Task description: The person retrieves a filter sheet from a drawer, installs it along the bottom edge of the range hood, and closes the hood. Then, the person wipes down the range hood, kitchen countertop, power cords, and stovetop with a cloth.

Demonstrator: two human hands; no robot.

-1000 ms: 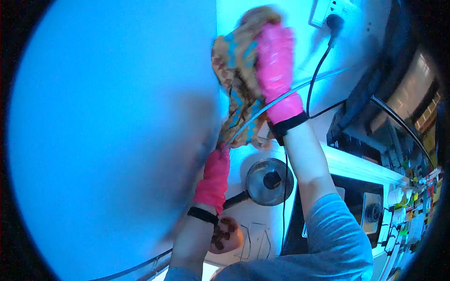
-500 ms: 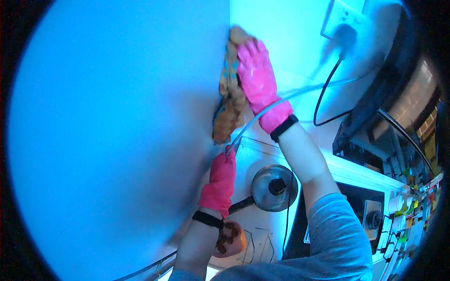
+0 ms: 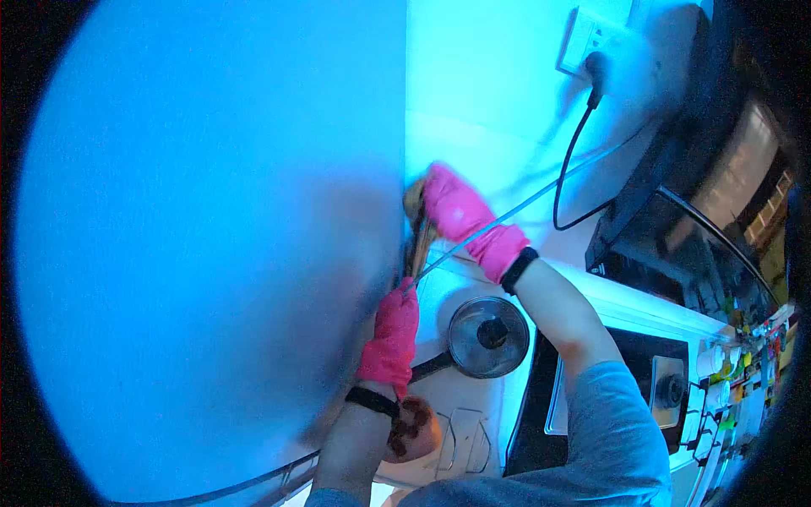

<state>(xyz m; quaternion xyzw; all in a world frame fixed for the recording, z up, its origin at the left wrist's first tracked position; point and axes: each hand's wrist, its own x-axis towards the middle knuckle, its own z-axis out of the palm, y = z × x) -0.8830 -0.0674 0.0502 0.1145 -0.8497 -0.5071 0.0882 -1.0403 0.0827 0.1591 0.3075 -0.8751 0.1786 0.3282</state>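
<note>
My right hand (image 3: 463, 215), in a pink rubber glove, is closed on a brown cloth (image 3: 415, 201) in the corner beside the blue-lit wall (image 3: 236, 186). The cloth looks bunched and narrow now, hanging down toward my other glove. My left hand (image 3: 392, 334), also pink-gloved, is lower down, its fingers closed around a thin pale cable (image 3: 515, 209). That cable stretches up to the right, passing across my right wrist. Whether the left fingers also touch the cloth's lower end cannot be made out.
A lidded pan (image 3: 488, 338) stands right of my left hand, near a black cooktop (image 3: 541, 439). Below lie a pinkish spotted object (image 3: 414, 431) and a wire rack (image 3: 465, 439). A black plug (image 3: 596, 68) sits in the wall socket (image 3: 583, 38), near a dark glossy appliance (image 3: 676, 203).
My right hand has come down along the corner, toward my left hand, with the cloth bunching up under it. The cable is pulled straighter. My left hand stays nearly in place.
</note>
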